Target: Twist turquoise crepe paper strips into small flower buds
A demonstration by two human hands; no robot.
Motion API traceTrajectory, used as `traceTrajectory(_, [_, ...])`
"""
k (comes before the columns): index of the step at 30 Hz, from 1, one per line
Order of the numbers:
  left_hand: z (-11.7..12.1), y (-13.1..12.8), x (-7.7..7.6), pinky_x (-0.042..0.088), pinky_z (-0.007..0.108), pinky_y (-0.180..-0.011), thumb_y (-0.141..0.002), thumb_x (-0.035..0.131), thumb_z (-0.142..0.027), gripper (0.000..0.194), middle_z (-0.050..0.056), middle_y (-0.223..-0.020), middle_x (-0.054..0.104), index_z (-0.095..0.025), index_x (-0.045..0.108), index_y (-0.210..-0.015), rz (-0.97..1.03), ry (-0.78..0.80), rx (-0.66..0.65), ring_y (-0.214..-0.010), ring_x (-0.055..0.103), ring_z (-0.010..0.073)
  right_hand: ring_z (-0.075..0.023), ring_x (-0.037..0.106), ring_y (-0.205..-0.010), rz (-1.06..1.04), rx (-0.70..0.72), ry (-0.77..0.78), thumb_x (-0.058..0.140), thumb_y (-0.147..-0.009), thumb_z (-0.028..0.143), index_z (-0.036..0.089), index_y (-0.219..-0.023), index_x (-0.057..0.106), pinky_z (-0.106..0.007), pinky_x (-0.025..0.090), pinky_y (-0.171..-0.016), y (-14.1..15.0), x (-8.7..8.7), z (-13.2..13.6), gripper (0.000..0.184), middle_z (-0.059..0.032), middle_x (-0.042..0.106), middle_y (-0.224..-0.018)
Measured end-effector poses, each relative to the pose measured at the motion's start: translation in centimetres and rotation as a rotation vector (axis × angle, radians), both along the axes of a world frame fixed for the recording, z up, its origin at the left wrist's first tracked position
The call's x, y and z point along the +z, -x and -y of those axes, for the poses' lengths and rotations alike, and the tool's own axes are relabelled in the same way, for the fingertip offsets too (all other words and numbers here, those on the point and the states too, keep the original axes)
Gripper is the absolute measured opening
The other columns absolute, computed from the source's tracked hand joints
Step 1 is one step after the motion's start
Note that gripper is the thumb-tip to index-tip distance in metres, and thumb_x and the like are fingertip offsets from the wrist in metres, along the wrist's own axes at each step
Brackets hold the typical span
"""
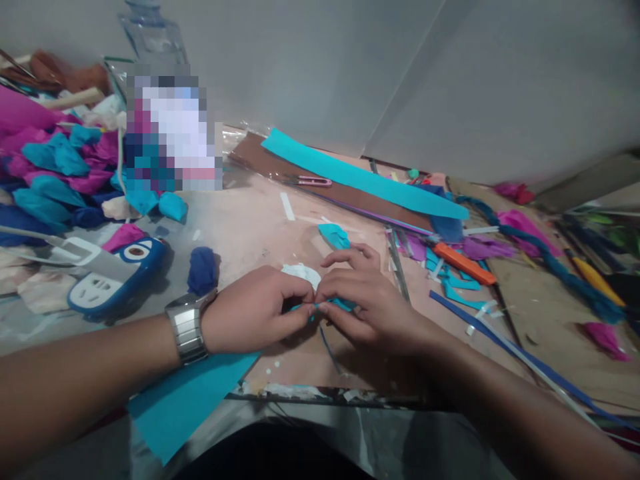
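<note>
Fingertips of both hands meet over the near part of the table, pinching a small piece of turquoise paper that they mostly hide. My left hand, with a metal watch on its wrist, closes thumb against forefinger on it. Opposite, my right hand pinches the same piece, its other fingers lifted and bent. Just behind the fingertips lies a white crumpled-looking thing, partly covered. Farther back is a small turquoise folded piece. Under my left wrist, a flat turquoise sheet hangs over the table's front edge.
At left are a blue-and-white power strip, a dark blue paper bundle and a heap of coloured paper pieces. Behind lie a turquoise strip and thread snips. An orange cutter and scraps lie at right.
</note>
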State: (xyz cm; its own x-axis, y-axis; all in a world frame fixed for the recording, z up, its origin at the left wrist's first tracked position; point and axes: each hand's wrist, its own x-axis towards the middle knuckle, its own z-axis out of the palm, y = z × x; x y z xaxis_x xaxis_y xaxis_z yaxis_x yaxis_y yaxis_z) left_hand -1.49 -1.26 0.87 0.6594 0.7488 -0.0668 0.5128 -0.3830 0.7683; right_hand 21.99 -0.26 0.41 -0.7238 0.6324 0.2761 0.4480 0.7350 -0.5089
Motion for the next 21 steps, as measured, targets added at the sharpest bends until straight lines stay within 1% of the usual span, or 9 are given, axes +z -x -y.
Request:
traceTrajectory(4, [0.24, -0.13, 0.00, 0.032, 0.027, -0.063, -0.101, 0.052, -0.033, 0.030, 0.000, -0.071, 0.065, -0.017, 0.064, -0.079, -0.040, -0.112, -0.021, -0.065, 0.056, 0.0128, -0.0284, 0.051, -0.131, 0.037, 0.006, 0.064, 0.060, -0.095, 0.017, 0.024, -0.091, 0.064, -0.059, 0.017, -0.119, 0.28, 0.28, 0.20, 0.009, 0.0003, 0.074, -0.092])
traceTrajectory(7, [0.21, -0.07, -0.07, 0.031, 0.027, -0.064, -0.103, 0.051, -0.033, 0.031, 0.000, -0.073, 0.065, -0.017, 0.065, -0.081, -0.050, -0.157, -0.042, -0.066, 0.056, 0.0127, -0.0293, 0.048, -0.135, 0.049, 0.003, 0.103, 0.058, -0.096, 0.017, 0.023, -0.090, 0.061, -0.060, 0.016, -0.120, 0.33, 0.26, 0.13, 0.010, -0.0010, 0.073, -0.092])
traceTrajectory(10, [-0.05, 0.07, -0.14, 0.032, 0.027, -0.064, -0.104, 0.053, -0.035, 0.032, -0.001, -0.072, 0.066, -0.017, 0.066, -0.081, -0.047, -0.146, -0.025, -0.066, 0.058, 0.0125, -0.0301, 0.048, -0.135, 0.037, -0.018, 0.127, 0.059, -0.097, 0.019, 0.024, -0.092, 0.062, -0.060, 0.019, -0.119, 0.22, 0.08, -0.04, 0.008, -0.0023, 0.073, -0.095])
traceTrajectory(13, [-0.29, 0.15, -0.11, 0.034, 0.026, -0.064, -0.104, 0.054, -0.035, 0.033, -0.001, -0.071, 0.067, -0.017, 0.068, -0.079, -0.029, -0.086, 0.007, -0.066, 0.059, 0.0125, -0.0309, 0.049, -0.133, 0.016, -0.038, 0.115, 0.063, -0.096, 0.020, 0.025, -0.094, 0.065, -0.059, 0.022, -0.118, 0.11, -0.12, -0.13, 0.005, -0.0028, 0.074, -0.096])
traceTrajectory(16, [-0.28, 0.08, -0.06, 0.035, 0.025, -0.065, -0.104, 0.054, -0.033, 0.033, -0.002, -0.068, 0.067, -0.017, 0.066, -0.077, 0.002, -0.051, -0.001, -0.064, 0.059, 0.0115, -0.0306, 0.049, -0.133, 0.015, -0.038, 0.104, 0.062, -0.095, 0.020, 0.024, -0.091, 0.064, -0.059, 0.022, -0.118, 0.19, -0.21, -0.05, 0.007, -0.0022, 0.073, -0.093])
traceTrajectory(21, [0.03, -0.13, -0.10, 0.034, 0.026, -0.065, -0.103, 0.056, -0.030, 0.031, -0.001, -0.070, 0.068, -0.017, 0.066, -0.077, -0.008, -0.143, -0.018, -0.066, 0.060, 0.0120, -0.0296, 0.049, -0.134, 0.051, -0.009, 0.121, 0.056, -0.096, 0.017, 0.023, -0.088, 0.059, -0.061, 0.019, -0.118, 0.40, -0.13, -0.03, 0.011, -0.0010, 0.072, -0.092])
